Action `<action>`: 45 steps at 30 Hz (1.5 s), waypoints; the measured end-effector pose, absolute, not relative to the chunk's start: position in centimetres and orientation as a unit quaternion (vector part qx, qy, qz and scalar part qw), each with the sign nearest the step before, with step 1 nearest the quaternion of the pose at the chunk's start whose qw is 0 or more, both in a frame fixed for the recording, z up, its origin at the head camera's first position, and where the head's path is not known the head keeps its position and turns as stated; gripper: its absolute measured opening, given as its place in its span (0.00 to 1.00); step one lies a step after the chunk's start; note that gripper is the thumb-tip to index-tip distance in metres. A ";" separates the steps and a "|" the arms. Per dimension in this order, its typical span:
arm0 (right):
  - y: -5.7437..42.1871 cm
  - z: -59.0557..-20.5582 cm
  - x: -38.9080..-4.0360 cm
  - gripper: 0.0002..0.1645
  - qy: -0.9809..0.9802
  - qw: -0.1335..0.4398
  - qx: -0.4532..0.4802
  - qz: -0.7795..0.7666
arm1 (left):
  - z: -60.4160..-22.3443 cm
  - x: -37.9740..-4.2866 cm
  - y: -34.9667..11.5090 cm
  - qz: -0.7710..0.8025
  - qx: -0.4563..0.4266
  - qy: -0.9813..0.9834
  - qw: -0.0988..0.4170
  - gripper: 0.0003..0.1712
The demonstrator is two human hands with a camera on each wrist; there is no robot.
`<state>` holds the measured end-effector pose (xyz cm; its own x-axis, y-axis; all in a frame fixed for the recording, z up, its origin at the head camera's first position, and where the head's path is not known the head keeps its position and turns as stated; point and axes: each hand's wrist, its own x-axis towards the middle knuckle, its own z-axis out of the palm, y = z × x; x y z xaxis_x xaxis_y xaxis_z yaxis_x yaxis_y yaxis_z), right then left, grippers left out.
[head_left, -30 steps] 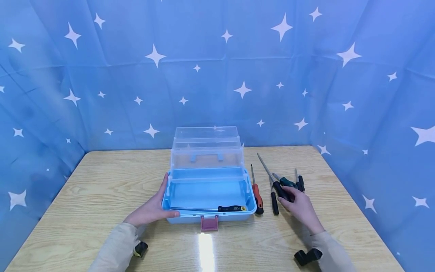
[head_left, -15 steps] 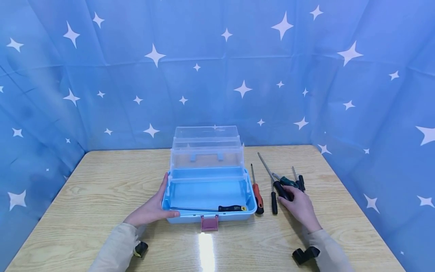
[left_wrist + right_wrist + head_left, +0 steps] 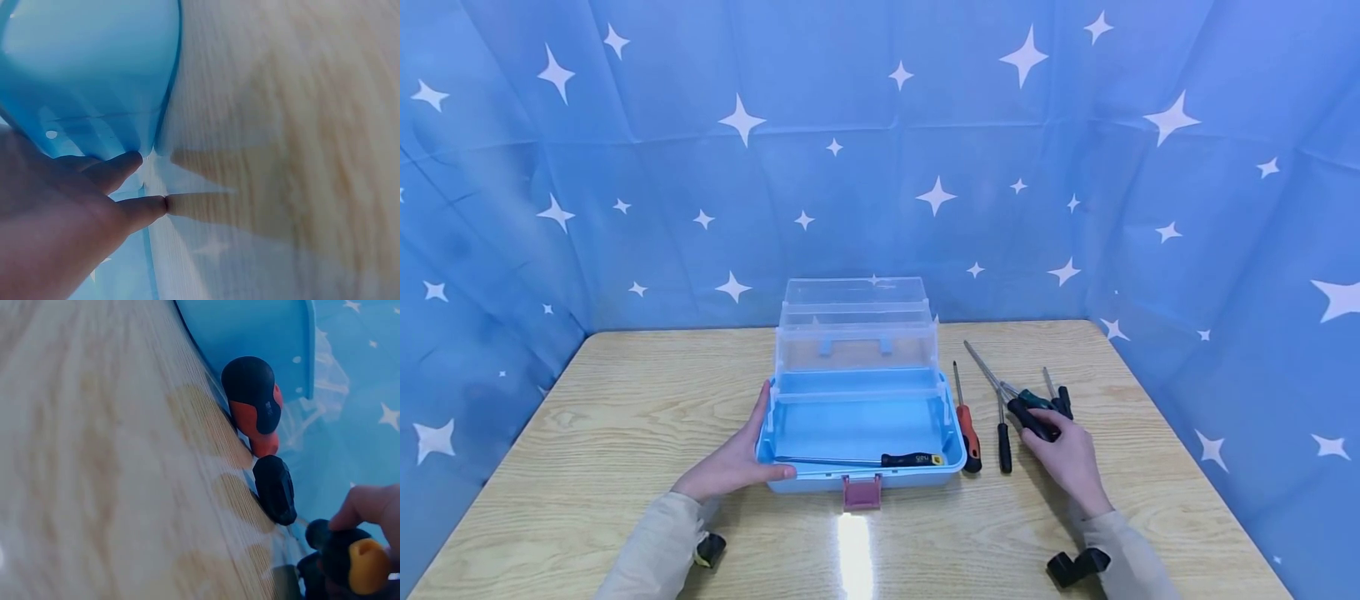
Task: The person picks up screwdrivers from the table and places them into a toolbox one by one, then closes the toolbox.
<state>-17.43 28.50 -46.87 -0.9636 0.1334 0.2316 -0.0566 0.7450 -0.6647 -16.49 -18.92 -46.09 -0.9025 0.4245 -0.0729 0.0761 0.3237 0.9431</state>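
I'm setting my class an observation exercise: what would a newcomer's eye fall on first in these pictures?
Probably the open light-blue toolbox near the middle of the table, its clear lid raised and the left hand at its left side. The blue star-patterned curtain behind the table is just as bold. Next might come the orange-and-black screwdriver right of the toolbox, and the dark-handled screwdriver held in the right hand.

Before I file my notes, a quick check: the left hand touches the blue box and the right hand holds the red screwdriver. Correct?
Not quite: in the head view, the right hand holds a black screwdriver; the red screwdriver lies beside the blue box. The left hand does touch it.
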 end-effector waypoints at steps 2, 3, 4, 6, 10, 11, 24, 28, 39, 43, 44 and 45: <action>28.5 -46.9 -17.4 0.20 -0.921 0.138 -0.036 0.362 | -46.1 -16.5 -18.9 0.556 0.155 0.802 0.154 0.73; 28.5 -46.9 -17.4 0.20 -0.919 0.142 -0.042 0.365 | -46.1 -16.5 -18.9 0.555 0.154 0.803 0.154 0.73; 28.5 -46.9 -17.4 0.20 -0.917 0.147 -0.048 0.367 | -46.0 -16.5 -18.9 0.554 0.153 0.804 0.155 0.73; 28.5 -46.9 -17.4 0.19 -0.914 0.158 -0.056 0.371 | -46.0 -16.5 -18.9 0.553 0.151 0.805 0.156 0.73; 28.6 -47.1 -17.4 0.17 -0.906 0.178 -0.062 0.380 | -45.9 -16.5 -19.0 0.549 0.151 0.807 0.157 0.73; 28.6 -47.1 -17.4 0.17 -0.904 0.182 -0.063 0.383 | -45.9 -16.5 -19.0 0.548 0.153 0.807 0.156 0.73; 28.6 -47.2 -17.5 0.14 -0.888 0.215 -0.083 0.398 | -46.0 -16.5 -19.0 0.564 0.155 0.795 0.159 0.73; 28.6 -47.0 -17.4 0.15 -0.885 0.211 -0.087 0.406 | -46.0 -16.6 -19.0 0.562 0.157 0.797 0.158 0.73; 28.9 -46.4 -16.9 0.12 -0.872 0.214 -0.084 0.432 | -45.9 -16.5 -19.0 0.552 0.152 0.805 0.156 0.73; 28.9 -46.0 -16.8 0.13 -0.861 0.203 -0.091 0.458 | -46.0 -16.5 -19.0 0.554 0.151 0.804 0.158 0.73; 28.9 -45.8 -16.7 0.14 -0.858 0.201 -0.092 0.463 | -46.0 -16.5 -19.0 0.554 0.151 0.803 0.159 0.72; 28.9 -45.7 -16.7 0.14 -0.857 0.201 -0.094 0.466 | -46.0 -16.5 -19.0 0.556 0.151 0.802 0.159 0.72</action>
<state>-16.71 28.88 -45.71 -0.9014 0.3482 0.2574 -0.0266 0.5488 -0.8355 -16.49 -18.99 -45.97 -0.9038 0.4189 -0.0876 0.0650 0.3367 0.9394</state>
